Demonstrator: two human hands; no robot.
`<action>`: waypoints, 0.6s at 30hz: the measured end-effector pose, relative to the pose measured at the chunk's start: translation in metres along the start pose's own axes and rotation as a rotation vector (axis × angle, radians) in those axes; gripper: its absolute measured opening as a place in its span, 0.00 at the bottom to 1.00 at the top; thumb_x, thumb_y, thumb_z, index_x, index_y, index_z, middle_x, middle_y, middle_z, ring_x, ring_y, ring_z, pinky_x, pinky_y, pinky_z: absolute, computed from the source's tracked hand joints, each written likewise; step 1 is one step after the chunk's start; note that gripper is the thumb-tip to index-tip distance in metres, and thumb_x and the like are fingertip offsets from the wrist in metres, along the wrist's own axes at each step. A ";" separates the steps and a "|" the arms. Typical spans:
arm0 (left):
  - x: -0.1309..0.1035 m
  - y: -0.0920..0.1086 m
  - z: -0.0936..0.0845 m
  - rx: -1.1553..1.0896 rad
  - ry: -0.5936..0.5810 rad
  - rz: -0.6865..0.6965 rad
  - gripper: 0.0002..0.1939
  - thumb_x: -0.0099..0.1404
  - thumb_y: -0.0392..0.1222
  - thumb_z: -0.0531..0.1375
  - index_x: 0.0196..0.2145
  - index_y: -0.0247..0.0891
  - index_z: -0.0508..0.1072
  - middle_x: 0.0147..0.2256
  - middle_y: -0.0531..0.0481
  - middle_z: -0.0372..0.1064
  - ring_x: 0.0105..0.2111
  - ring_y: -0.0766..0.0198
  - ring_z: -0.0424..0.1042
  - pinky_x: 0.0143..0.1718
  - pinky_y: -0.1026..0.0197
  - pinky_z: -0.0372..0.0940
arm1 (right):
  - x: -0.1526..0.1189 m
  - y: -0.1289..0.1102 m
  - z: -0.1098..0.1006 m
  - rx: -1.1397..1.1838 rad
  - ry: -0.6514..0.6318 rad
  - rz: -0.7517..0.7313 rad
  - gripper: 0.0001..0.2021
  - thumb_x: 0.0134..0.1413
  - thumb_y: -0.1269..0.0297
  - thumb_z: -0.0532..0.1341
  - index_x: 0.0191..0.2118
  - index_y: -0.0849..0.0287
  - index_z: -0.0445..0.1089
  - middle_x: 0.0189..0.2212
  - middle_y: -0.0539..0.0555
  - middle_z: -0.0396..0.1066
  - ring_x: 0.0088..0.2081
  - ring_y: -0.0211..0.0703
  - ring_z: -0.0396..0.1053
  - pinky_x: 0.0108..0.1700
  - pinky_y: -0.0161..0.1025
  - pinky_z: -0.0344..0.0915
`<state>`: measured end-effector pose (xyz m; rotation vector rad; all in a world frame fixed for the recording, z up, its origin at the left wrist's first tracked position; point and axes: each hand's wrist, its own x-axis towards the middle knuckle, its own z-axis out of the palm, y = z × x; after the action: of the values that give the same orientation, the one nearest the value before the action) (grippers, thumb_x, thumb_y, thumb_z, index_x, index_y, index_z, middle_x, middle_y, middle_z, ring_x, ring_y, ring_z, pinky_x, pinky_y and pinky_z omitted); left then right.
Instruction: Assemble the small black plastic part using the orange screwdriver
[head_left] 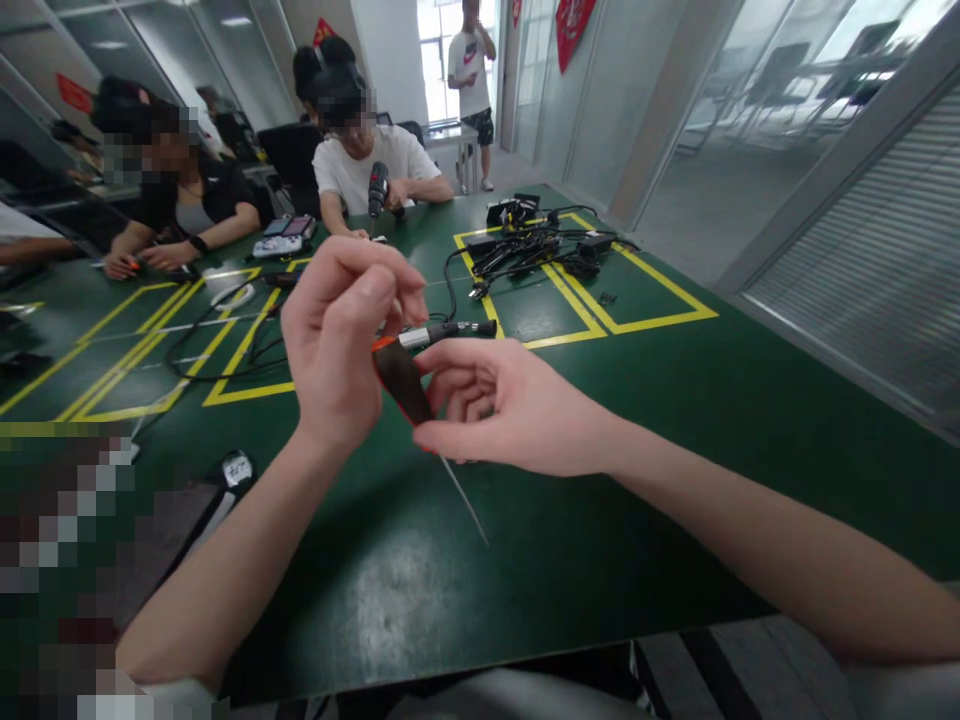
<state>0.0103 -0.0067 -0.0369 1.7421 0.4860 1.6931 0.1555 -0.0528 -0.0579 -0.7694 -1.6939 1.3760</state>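
A screwdriver (406,382) with a black and red handle is in my right hand (517,405), thumb and forefinger around the lower handle. Its thin metal shaft slants down to the right, tip in the air above the green table (600,540). My left hand (341,340) is raised at the handle's butt end, fingers curled in and thumb pressed toward them. Whatever the left fingers may hold is hidden. Behind both hands lies a silver and black stick-shaped tool (450,332), partly covered by them.
Black cables and adapters (525,245) are heaped at the back right, within yellow tape lines. A looped cord (176,355) lies to the left. Across the table a person in a white shirt (397,160) holds a power drill (378,188). Another person (199,200) sits farther left.
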 end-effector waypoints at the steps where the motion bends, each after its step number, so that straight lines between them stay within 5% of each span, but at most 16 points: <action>1: 0.004 -0.004 -0.004 -0.026 -0.004 -0.055 0.11 0.66 0.45 0.58 0.27 0.43 0.74 0.26 0.52 0.67 0.26 0.66 0.66 0.26 0.61 0.57 | -0.002 -0.005 -0.005 -0.037 -0.009 -0.003 0.14 0.49 0.64 0.68 0.43 0.58 0.69 0.26 0.44 0.70 0.25 0.33 0.68 0.27 0.33 0.65; 4: 0.016 -0.024 -0.019 -0.091 -0.239 -0.204 0.18 0.67 0.52 0.55 0.28 0.39 0.75 0.24 0.50 0.70 0.24 0.65 0.68 0.26 0.62 0.59 | -0.007 -0.019 -0.018 -0.139 0.056 -0.090 0.13 0.52 0.64 0.65 0.44 0.57 0.68 0.33 0.47 0.73 0.30 0.36 0.71 0.34 0.37 0.70; 7: 0.018 -0.046 -0.034 0.089 -0.659 -0.444 0.08 0.60 0.41 0.59 0.34 0.37 0.77 0.30 0.50 0.76 0.30 0.64 0.72 0.32 0.64 0.64 | -0.010 -0.026 -0.028 -0.256 0.107 -0.166 0.09 0.53 0.63 0.62 0.41 0.57 0.67 0.34 0.48 0.72 0.35 0.38 0.72 0.39 0.39 0.71; 10: 0.009 -0.058 -0.039 0.219 -0.987 -0.506 0.08 0.55 0.36 0.62 0.35 0.36 0.76 0.35 0.51 0.77 0.35 0.63 0.73 0.38 0.63 0.68 | -0.009 -0.024 -0.033 -0.337 0.091 -0.209 0.07 0.53 0.64 0.62 0.38 0.58 0.67 0.33 0.47 0.70 0.35 0.38 0.71 0.39 0.38 0.70; 15: -0.006 -0.064 -0.035 0.314 -1.261 -0.581 0.06 0.51 0.34 0.66 0.30 0.36 0.77 0.30 0.53 0.75 0.30 0.64 0.72 0.34 0.65 0.68 | -0.003 -0.008 -0.033 -0.376 -0.001 -0.238 0.06 0.52 0.67 0.63 0.37 0.57 0.66 0.31 0.47 0.71 0.31 0.36 0.68 0.37 0.37 0.69; 18: -0.009 -0.067 -0.033 0.277 -1.268 -0.603 0.07 0.50 0.35 0.70 0.30 0.37 0.79 0.29 0.53 0.76 0.31 0.62 0.74 0.35 0.64 0.69 | 0.000 -0.001 -0.033 -0.394 -0.028 -0.241 0.07 0.52 0.67 0.64 0.38 0.57 0.66 0.31 0.47 0.72 0.31 0.37 0.68 0.35 0.37 0.68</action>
<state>-0.0109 0.0419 -0.0900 2.1468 0.5354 -0.0310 0.1843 -0.0365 -0.0538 -0.7309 -2.0374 0.9044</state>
